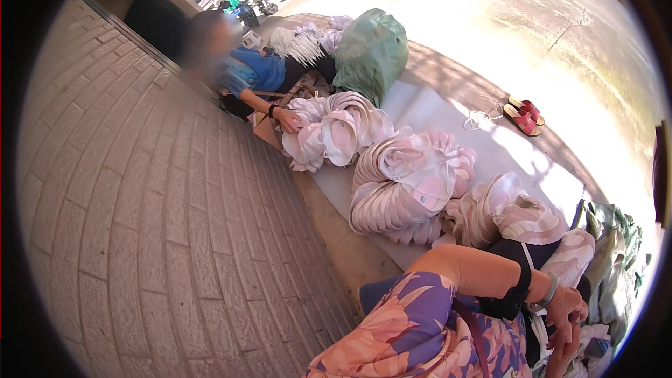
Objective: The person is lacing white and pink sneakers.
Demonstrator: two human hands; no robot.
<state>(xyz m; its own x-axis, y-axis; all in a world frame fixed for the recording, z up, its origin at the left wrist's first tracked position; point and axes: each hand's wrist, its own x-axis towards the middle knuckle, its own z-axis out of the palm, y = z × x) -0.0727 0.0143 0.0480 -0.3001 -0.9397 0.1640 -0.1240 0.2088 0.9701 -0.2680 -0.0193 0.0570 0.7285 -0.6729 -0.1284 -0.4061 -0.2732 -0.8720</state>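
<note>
Curled fingers on white strap (loosely)

Layout, head view: I note a wall left, a mat right.

Brick wall fills my left. Along its foot lies the mat, bearing stacked fan bundles in a row. Behind them a co-worker sits against the wall, sack just right (sandals beyond the mat's right edge).

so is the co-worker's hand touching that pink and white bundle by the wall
Touching. The head view shows the co-worker's hand resting directly on the upper left edge of the pink and white bundle, with no gap visible between them.
</note>
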